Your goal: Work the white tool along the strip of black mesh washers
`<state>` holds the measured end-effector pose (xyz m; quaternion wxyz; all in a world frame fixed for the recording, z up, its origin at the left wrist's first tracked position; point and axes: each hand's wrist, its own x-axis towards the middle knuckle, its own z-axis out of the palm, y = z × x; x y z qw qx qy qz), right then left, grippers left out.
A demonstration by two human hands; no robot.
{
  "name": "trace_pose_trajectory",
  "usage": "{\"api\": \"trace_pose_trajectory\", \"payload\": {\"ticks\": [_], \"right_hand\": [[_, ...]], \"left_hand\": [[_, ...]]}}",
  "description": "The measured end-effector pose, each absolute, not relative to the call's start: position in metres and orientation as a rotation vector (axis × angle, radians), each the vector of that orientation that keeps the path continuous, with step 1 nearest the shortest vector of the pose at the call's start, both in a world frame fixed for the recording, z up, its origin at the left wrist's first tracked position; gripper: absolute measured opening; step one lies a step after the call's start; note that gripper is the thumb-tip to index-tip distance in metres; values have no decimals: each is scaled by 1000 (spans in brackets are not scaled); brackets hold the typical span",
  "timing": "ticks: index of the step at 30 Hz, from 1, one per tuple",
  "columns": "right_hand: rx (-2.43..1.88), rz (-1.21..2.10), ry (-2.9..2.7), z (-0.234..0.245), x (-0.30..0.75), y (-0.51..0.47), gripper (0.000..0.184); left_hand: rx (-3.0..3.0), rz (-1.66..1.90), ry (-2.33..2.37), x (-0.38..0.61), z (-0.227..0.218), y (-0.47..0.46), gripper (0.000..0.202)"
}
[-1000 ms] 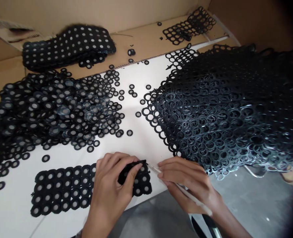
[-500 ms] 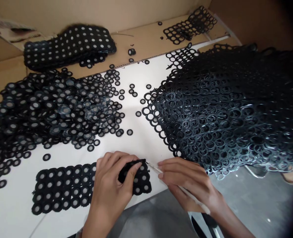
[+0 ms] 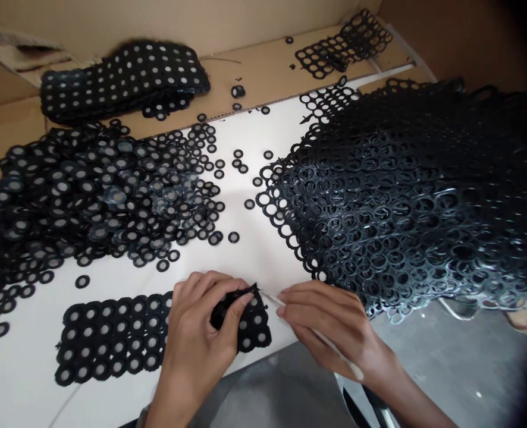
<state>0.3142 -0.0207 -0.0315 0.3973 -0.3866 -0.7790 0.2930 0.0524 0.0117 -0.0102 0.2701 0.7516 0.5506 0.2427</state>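
A black punched sheet of rings [image 3: 112, 339] lies on the white tabletop [image 3: 254, 255] near the front edge. My left hand [image 3: 198, 345] rests on its right part, with the fingers pinched on its lifted top right corner. Just to the right, my right hand [image 3: 330, 327] is closed around a thin pale pointed tool [image 3: 317, 336]. The tool's tip touches that lifted corner.
A spread of loose black rings [image 3: 89, 202] covers the left of the table. A big heap of emptied black lattice sheets [image 3: 415, 190] fills the right. Further back on brown cardboard [image 3: 254, 71] lie a stack of uncut sheets [image 3: 125, 80] and one lattice sheet [image 3: 341, 44].
The sheet's corner has lifted slightly under my left fingers. My right hand with the tool has edged a little to the left. The view has shifted slightly.
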Motion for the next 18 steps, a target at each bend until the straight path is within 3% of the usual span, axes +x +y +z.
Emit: {"api": "trace_pose_trajectory", "payload": {"ticks": [10, 18], "right_hand": [[-1057, 740, -2006, -20, 301, -14, 30], [-1158, 754, -1849, 18, 325, -28, 21]], "left_hand": [[1997, 673, 1479, 53, -10, 14, 16], [1853, 769, 1541, 53, -6, 15, 17]]}}
